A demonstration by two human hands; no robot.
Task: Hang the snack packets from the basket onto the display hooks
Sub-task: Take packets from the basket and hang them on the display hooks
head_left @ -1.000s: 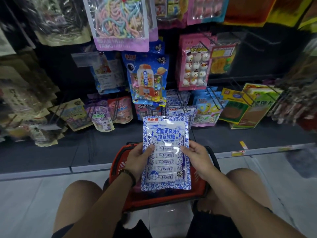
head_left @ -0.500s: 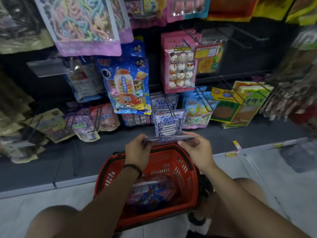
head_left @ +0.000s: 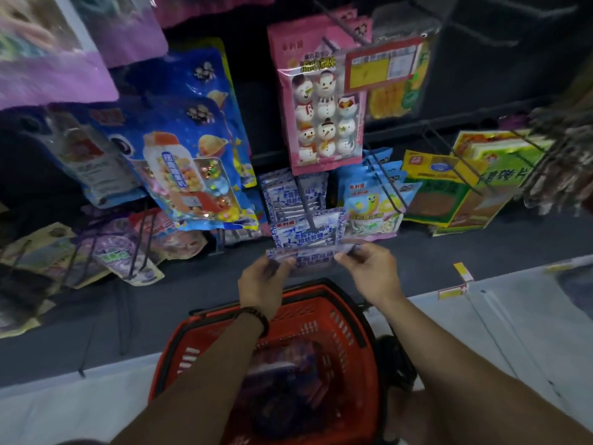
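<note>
Our left hand (head_left: 264, 284) pinches the left end of the blue-and-white packet (head_left: 308, 259) — thumb on top, fingers beneath. The packet lies nearly flat between both hands, just below the matching packets on the hook (head_left: 308, 211). Our right hand (head_left: 369, 273) clamps its right end — all above the red basket (head_left: 340, 329).
</note>
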